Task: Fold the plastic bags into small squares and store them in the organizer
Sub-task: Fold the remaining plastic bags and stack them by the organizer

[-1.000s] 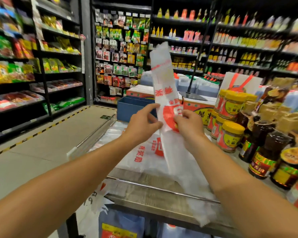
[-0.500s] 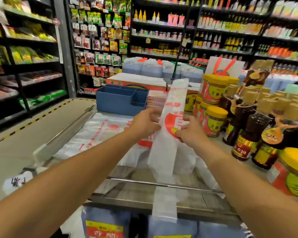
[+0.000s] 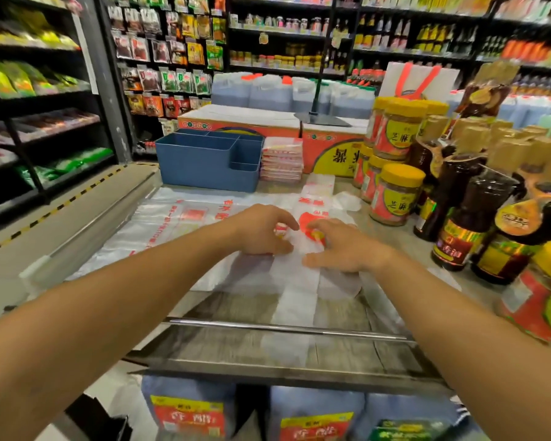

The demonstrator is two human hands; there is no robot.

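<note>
Thin plastic strip [image 3: 295, 300] under both grips, left [image 3: 261, 230] and right [image 3: 341, 246] pinching it; blue organizer [image 3: 204, 163] beyond looked unfilled, squares not yet made.

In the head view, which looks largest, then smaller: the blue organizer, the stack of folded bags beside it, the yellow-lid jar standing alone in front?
1. Blue organizer, clearly the largest.
2. Stack of folded bags and yellow-lid jar: they look alike in size, and the jar stands nearer the camera, so I do not rank them.
</note>
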